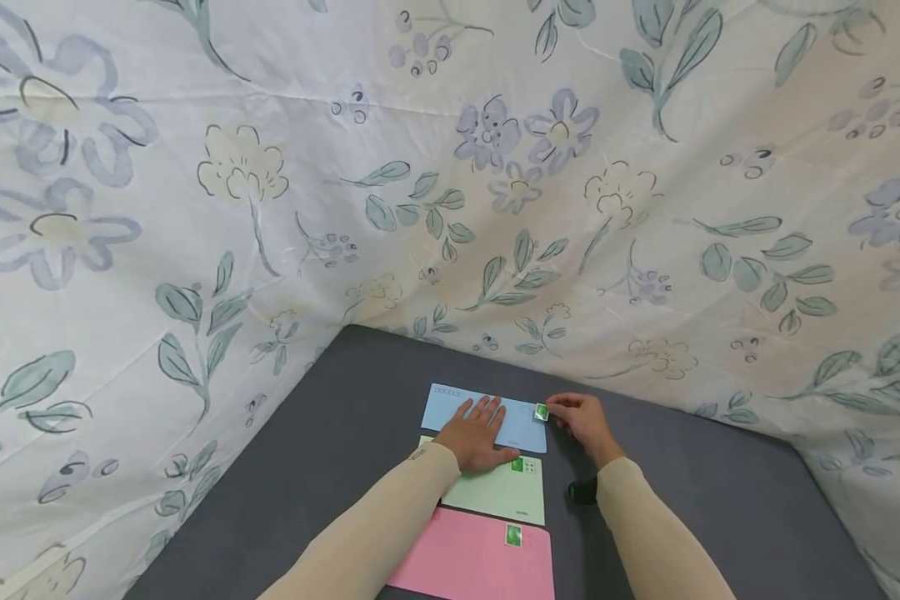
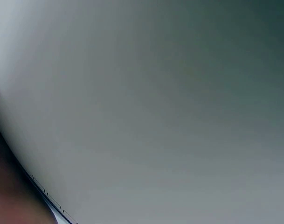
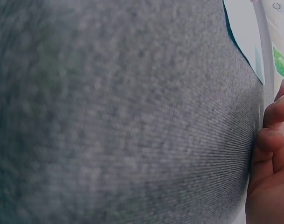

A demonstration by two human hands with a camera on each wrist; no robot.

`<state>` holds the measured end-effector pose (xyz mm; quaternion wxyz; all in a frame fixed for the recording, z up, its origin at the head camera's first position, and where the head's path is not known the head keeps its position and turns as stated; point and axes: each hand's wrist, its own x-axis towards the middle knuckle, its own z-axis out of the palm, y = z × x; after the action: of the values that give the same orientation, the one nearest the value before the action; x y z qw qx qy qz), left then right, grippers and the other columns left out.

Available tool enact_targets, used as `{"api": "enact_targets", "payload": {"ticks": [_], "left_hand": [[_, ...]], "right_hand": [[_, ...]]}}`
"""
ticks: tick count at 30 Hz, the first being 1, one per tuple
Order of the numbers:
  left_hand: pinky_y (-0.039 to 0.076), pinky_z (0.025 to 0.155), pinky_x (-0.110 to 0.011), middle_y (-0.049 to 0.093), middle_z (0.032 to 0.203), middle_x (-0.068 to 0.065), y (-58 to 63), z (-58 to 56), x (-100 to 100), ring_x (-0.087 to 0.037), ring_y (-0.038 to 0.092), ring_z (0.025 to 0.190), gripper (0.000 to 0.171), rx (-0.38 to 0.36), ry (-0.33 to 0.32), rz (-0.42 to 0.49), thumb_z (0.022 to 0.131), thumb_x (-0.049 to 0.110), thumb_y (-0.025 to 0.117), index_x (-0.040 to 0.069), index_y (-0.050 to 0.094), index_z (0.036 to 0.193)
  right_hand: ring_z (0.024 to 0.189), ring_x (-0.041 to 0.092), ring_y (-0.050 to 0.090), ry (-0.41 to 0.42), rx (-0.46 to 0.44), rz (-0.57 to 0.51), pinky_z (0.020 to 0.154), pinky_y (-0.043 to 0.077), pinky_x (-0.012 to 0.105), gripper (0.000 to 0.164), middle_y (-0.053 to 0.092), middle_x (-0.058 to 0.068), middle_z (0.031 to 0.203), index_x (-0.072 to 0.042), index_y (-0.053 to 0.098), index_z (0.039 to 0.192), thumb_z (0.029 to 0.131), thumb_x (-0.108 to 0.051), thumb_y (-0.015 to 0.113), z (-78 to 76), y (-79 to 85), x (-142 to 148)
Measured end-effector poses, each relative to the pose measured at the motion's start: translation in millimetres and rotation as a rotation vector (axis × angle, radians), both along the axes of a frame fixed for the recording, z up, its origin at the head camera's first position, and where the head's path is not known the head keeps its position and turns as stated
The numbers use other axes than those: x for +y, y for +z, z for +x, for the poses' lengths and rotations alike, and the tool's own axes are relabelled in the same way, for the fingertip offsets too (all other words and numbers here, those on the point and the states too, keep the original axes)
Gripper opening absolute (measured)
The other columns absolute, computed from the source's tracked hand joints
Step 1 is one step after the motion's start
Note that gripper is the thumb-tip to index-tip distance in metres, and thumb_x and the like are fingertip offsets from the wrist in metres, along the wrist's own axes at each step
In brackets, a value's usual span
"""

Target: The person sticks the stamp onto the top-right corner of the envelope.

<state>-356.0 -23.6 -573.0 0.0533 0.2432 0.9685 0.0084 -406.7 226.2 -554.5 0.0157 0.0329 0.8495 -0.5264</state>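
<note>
A blue envelope (image 1: 523,435) lies farthest from me on the dark table. My left hand (image 1: 477,437) rests on it with fingers spread, its heel and thumb over the light green envelope (image 1: 495,500). At the blue envelope's right end, my right hand (image 1: 581,423) pinches a small green stamp (image 1: 542,412) between thumb and fingertips. In the right wrist view the stamp (image 3: 281,64) shows by the fingertips at the right edge. Whether it touches the paper I cannot tell. The left wrist view is mostly a grey blur.
Nearest me is a pink envelope (image 1: 480,560), partly under the left forearm, with a green stamp (image 1: 513,535) at its upper right. Another stamp (image 1: 517,465) sits on the green envelope. A dark object (image 1: 582,492) is beside the right wrist. Floral cloth (image 1: 420,208) surrounds the table.
</note>
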Motion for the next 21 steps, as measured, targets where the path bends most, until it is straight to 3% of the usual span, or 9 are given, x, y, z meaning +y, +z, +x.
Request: {"api": "enact_targets", "payload": {"ticks": [5, 13, 16, 21], "left_hand": [[0.011, 0.132, -0.044, 0.014, 0.182, 0.0, 9.4, 5.8, 0.7, -0.019, 0.01, 0.166, 0.095, 0.015, 0.0, -0.006, 0.106, 0.08, 0.027, 0.015, 0.021, 0.175], [0.013, 0.132, -0.045, 0.015, 0.181, -0.003, 21.0, 11.5, 0.1, -0.022, 0.013, 0.166, 0.093, 0.007, -0.009, 0.0, 0.107, 0.077, 0.03, 0.014, 0.021, 0.175], [0.01, 0.133, -0.044, 0.013, 0.182, -0.002, 18.9, 10.0, 1.0, -0.021, 0.01, 0.166, 0.094, 0.001, -0.005, 0.009, 0.107, 0.078, 0.029, 0.015, 0.02, 0.175], [0.006, 0.133, -0.044, 0.01, 0.182, 0.0, -1.3, 1.6, -0.3, -0.019, 0.007, 0.167, 0.097, 0.005, 0.005, 0.014, 0.105, 0.082, 0.027, 0.016, 0.017, 0.176]], "right_hand": [[0.073, 0.018, 0.062, 0.002, -0.004, -0.007, 0.059, 0.048, 0.028, 0.021, 0.074, 0.005, 0.091, 0.002, 0.08, 0.118, 0.102, -0.011, 0.077, -2.1, -1.1, 0.7], [0.073, 0.019, 0.063, 0.003, 0.016, -0.005, 0.058, 0.048, 0.03, 0.017, 0.073, 0.004, 0.088, 0.0, 0.082, 0.113, 0.1, -0.01, 0.078, -4.2, 0.7, 0.7], [0.072, 0.019, 0.062, 0.007, 0.018, -0.007, 0.058, 0.048, 0.03, 0.016, 0.072, 0.005, 0.087, 0.0, 0.082, 0.113, 0.1, -0.01, 0.078, -5.3, 1.2, -1.0], [0.072, 0.02, 0.061, 0.014, 0.005, -0.014, 0.057, 0.046, 0.03, 0.015, 0.071, 0.006, 0.085, -0.002, 0.083, 0.112, 0.101, -0.011, 0.078, -4.2, -2.9, -7.8]]}}
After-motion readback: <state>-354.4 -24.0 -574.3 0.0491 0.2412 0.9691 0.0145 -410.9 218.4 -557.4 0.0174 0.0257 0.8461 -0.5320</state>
